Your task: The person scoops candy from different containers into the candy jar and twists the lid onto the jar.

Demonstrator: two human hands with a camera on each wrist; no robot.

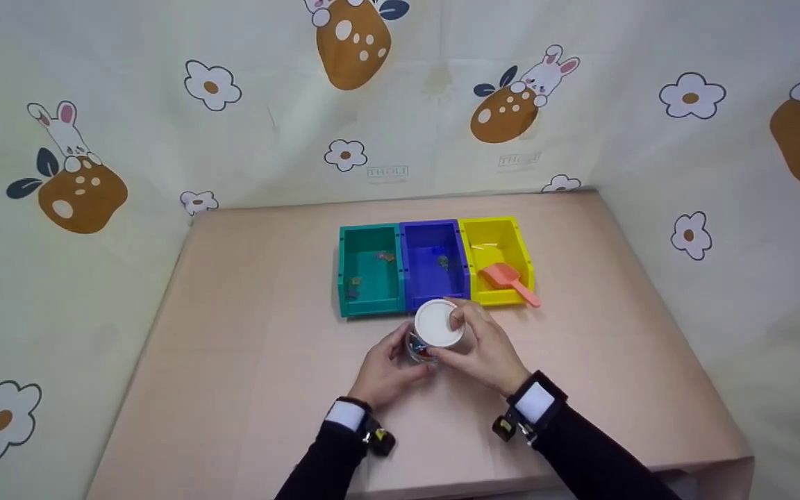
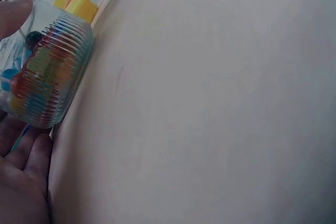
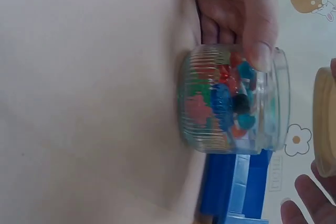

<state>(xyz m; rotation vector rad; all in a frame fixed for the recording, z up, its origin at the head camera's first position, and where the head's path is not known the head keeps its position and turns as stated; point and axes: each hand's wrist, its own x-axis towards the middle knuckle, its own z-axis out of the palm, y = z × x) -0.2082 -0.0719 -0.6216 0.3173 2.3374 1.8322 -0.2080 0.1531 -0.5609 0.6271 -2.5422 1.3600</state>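
Note:
In the head view my left hand [image 1: 386, 371] curls round a ribbed clear glass jar [image 3: 226, 100] standing on the table in front of the bins. Its thumb lies along the glass near the rim. Brightly coloured small pieces, several of them round and shiny, fill the jar. My right hand [image 1: 487, 347] holds a round white lid [image 1: 436, 323] by its edge. The lid is off the jar, tilted close over the mouth, and hides part of the contents from above. A gap between lid and rim shows in the right wrist view.
Behind the hands three joined bins stand in a row: green [image 1: 372, 304], blue [image 1: 435, 295] and yellow [image 1: 497, 298]. A few small pieces lie in the green and blue ones. A coral scoop [image 1: 504, 276] rests in the yellow bin, handle over its front edge.

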